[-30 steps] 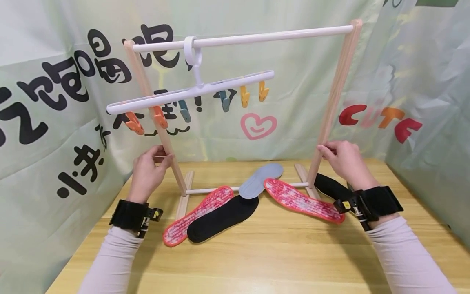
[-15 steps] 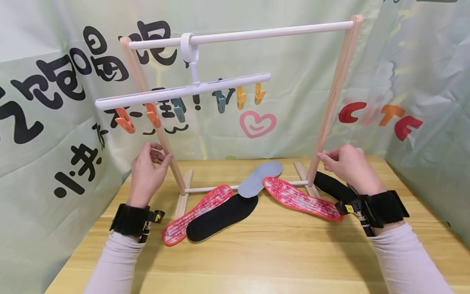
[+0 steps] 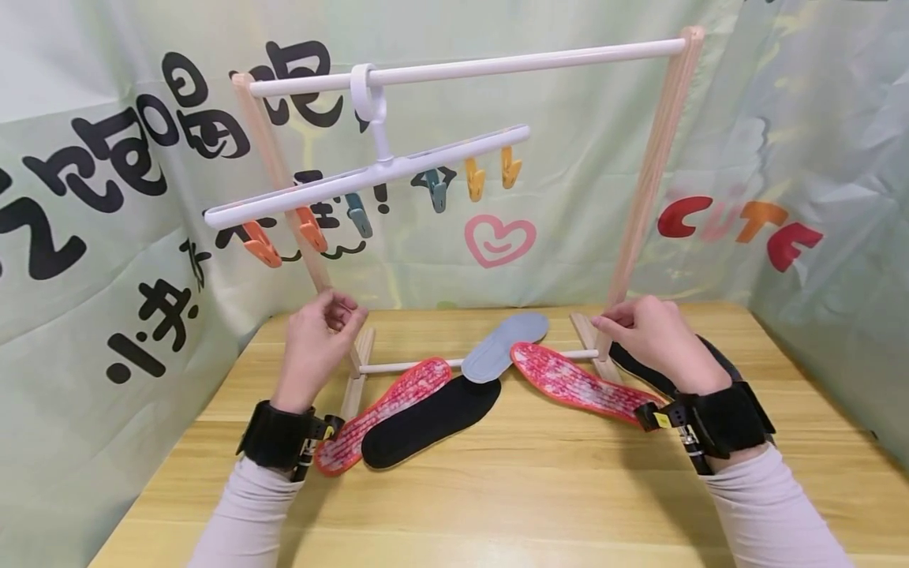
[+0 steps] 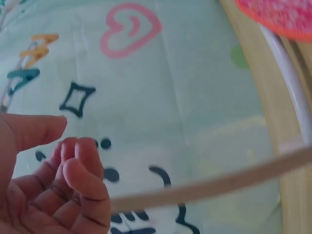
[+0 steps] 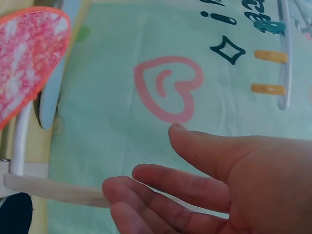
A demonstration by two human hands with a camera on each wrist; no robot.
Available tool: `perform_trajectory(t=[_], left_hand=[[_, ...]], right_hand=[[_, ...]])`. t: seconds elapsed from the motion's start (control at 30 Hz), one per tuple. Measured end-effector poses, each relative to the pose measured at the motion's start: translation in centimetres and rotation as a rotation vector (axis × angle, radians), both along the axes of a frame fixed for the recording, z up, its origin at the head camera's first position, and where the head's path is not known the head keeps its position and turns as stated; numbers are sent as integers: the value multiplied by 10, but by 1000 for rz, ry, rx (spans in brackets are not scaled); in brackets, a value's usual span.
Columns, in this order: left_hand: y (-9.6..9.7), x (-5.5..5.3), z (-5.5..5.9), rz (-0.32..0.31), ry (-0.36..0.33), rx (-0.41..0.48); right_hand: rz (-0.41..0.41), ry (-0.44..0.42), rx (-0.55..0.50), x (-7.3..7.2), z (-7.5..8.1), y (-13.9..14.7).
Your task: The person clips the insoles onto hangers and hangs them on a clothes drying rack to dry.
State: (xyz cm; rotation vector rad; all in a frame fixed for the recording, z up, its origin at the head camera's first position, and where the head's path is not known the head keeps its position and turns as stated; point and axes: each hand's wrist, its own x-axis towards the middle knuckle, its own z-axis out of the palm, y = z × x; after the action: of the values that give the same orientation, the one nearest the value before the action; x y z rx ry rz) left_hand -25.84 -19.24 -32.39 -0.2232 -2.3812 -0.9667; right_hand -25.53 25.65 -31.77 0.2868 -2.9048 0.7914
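Note:
A wooden drying rack with pale posts (image 3: 656, 150) and a white top bar (image 3: 497, 67) stands on the table. From the bar hangs a white hanger (image 3: 312, 185), tilted, with orange clips (image 3: 261, 244), blue-grey clips (image 3: 358, 214) and yellow clips (image 3: 474, 180). My left hand (image 3: 319, 339) is in front of the left post, fingers loosely curled; the left wrist view shows its thumb apart from the fingers. My right hand (image 3: 653, 339) is by the right post, with nothing between thumb and fingers (image 5: 146, 195).
Red-patterned insoles (image 3: 568, 379), a black insole (image 3: 429, 422) and a grey insole (image 3: 504, 347) lie around the rack's lower bar. Another black insole (image 3: 717, 359) lies partly hidden behind the right hand. A printed cloth (image 3: 440, 276) hangs behind the wooden table (image 3: 525, 513).
Both hands have come away from where they were at the posts: the left moved to the right, the right moved left and a little down. The hanger has swung slightly.

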Motion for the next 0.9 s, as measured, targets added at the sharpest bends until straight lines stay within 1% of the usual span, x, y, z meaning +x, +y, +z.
perform_trajectory(t=[0.07, 0.23, 0.33, 0.4, 0.5, 0.6, 0.77, 0.9], left_hand=[[9, 1, -1, -34, -26, -11], [33, 4, -7, -123, -83, -28], [46, 5, -14, -173, -115, -41], [55, 5, -18, -196, -139, -56], [68, 5, -25, -243, -181, -55], [80, 6, -30, -286, -207, -55], [101, 5, -36, -352, -236, -66], [115, 6, -44, -411, -299, -34]], right_hand=[[11, -25, 4, -1, -2, -2], [45, -53, 13, -3, -7, -7], [70, -67, 1, -4, -12, -10], [91, -74, -11, -6, -15, -12], [112, -82, -12, -8, -19, -13], [113, -108, -8, -11, -22, -14], [93, -145, -8, -15, -26, -14], [82, -160, -5, -15, -30, -13]])
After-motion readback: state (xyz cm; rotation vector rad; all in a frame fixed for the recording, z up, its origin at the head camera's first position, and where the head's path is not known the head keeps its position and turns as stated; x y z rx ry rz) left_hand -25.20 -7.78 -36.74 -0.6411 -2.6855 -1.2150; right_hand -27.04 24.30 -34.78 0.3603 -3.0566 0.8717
